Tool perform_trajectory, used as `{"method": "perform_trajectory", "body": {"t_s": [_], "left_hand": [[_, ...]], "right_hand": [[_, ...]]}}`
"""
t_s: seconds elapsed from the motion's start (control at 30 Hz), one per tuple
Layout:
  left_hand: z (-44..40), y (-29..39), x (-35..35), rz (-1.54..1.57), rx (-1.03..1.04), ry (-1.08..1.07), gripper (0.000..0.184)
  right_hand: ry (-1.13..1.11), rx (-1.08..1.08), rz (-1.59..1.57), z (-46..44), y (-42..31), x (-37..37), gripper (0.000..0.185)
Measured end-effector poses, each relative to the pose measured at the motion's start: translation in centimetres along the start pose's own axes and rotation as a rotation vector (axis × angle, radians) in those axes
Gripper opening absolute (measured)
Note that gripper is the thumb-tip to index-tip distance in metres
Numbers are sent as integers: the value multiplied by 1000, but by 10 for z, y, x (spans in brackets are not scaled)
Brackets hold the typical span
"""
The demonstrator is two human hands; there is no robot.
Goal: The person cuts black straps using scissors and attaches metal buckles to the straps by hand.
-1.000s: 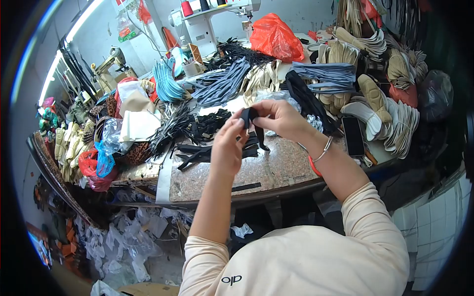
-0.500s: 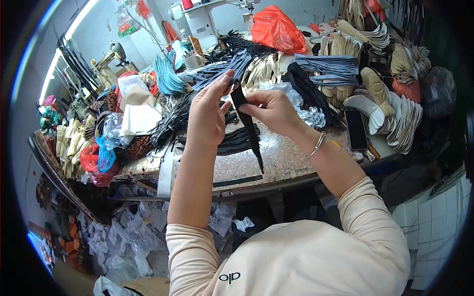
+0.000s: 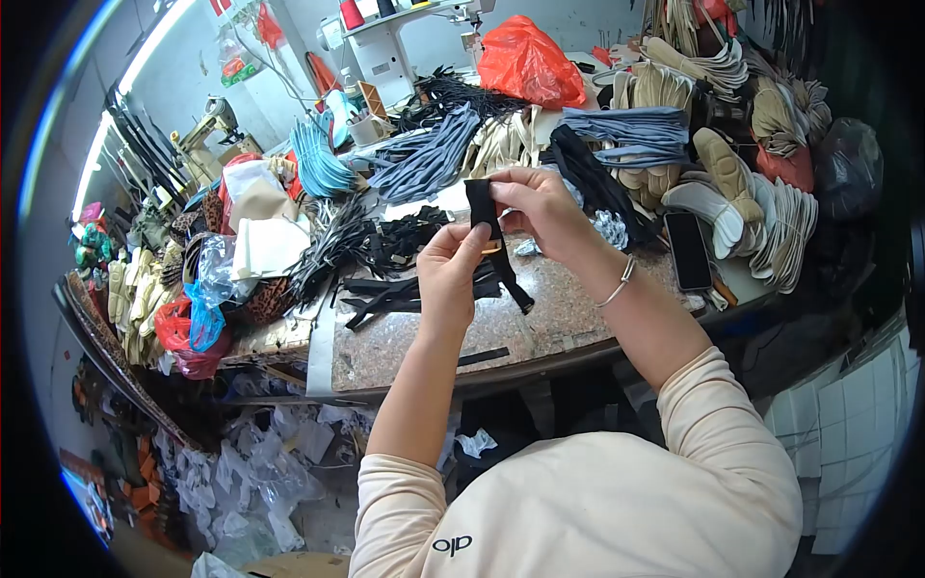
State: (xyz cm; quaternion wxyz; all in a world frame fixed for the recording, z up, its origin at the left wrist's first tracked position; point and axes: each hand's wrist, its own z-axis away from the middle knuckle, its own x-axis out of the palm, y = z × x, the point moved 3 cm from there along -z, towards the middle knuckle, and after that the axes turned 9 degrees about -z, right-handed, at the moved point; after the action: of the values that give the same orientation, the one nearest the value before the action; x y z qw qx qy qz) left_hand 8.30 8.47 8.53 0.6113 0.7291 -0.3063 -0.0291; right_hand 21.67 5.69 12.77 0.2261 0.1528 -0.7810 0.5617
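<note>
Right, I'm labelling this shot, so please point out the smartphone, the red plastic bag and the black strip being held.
Smartphone (image 3: 687,252): head view, middle of its screen.
Red plastic bag (image 3: 532,65): head view, middle of its front.
Black strip (image 3: 480,202): head view, near its upper end.

The plastic bag (image 3: 533,63) is red, the tabletop (image 3: 414,349) speckled (pinkish grey).

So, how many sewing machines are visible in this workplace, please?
2. A white sewing machine at the back, left of the big red bag; a beige sewing machine further left. More may be hidden.
</note>
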Motion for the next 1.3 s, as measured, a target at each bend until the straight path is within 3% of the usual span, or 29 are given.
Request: {"method": "perform_trajectory", "body": {"t_s": [0.17,0.7,0.83,1.3], "left_hand": [[6,2,3,-146,47,83,8],[17,-16,2,19,14,91,11],[18,-15,4,45,-82,79,16],[20,-27,-5,-55,-122,27,25]], "right_hand": [[-33,-185,388,8,-7,4,10],[61,-246,350,5,11,-3,12],[-27,-179,360,6,12,-3,9],[-1,-55,326,7,17,-14,10]]}}
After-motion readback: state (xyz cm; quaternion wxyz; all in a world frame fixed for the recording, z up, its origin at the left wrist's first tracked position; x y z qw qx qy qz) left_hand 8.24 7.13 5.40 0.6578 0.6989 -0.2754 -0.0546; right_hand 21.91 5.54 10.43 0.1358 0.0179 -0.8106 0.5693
